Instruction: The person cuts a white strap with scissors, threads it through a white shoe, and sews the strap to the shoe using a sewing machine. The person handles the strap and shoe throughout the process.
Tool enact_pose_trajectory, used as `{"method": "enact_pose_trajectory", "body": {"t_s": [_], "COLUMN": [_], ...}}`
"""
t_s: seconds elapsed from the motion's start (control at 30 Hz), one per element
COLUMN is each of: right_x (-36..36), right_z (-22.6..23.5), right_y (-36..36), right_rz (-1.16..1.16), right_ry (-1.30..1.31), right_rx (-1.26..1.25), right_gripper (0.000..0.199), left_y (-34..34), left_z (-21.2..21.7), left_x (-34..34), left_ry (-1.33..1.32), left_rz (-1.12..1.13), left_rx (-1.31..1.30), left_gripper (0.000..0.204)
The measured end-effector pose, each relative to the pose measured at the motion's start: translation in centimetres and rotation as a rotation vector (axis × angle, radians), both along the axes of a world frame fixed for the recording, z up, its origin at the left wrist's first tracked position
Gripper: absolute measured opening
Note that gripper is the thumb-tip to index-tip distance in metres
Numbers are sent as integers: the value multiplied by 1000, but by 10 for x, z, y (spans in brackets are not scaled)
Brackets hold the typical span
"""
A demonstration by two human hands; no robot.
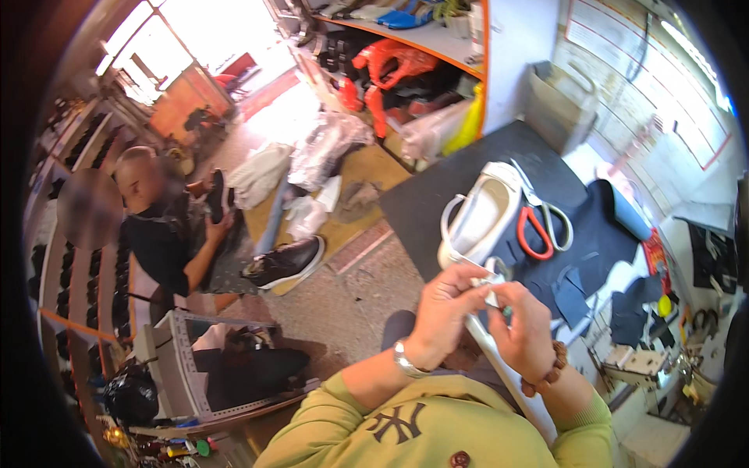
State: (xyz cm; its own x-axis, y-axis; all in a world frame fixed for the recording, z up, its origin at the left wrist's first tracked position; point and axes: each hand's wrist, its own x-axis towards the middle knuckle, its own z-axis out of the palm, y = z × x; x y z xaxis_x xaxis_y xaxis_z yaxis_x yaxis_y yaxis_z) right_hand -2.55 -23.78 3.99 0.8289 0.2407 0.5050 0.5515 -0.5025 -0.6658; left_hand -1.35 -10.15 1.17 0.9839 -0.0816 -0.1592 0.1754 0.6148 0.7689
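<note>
Both hands (488, 316) pinch a small white piece (491, 290) beside scissors (542, 222).

small white piece (491, 290): mostly hidden between both hands' fingertips, kind unreadable | white shoe (477, 218): heel end covered by left hand (445, 304) | seated person's face, left of frame: blurred | workbench clutter, lower right: too small to tell | picture corners: black

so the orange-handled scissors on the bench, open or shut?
Cannot tell for sure. The scissors lie flat on the dark mat beside the white shoe; their handle loops sit close together, but the blades are hard to make out.
</note>
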Motion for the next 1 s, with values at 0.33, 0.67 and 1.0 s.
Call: {"method": "enact_pose_trajectory", "body": {"t_s": [0.33,0.67,1.0], "right_x": [4,11,20], "right_z": [-8,9,6], "right_y": [-8,-15,-38], "right_rz": [25,-38,172], "right_ry": [-68,-106,553], "right_rx": [-29,-185,204], "right_gripper": [37,18,7], "left_y": [5,14,13], "left_z": [-10,-18,-20], "left_x": [1,-2,-17], "left_ry": [-152,-269,-130], "left_rz": [-63,-133,-172], "left_rx": [4,27,-85], "left_gripper": [15,16,16]}}
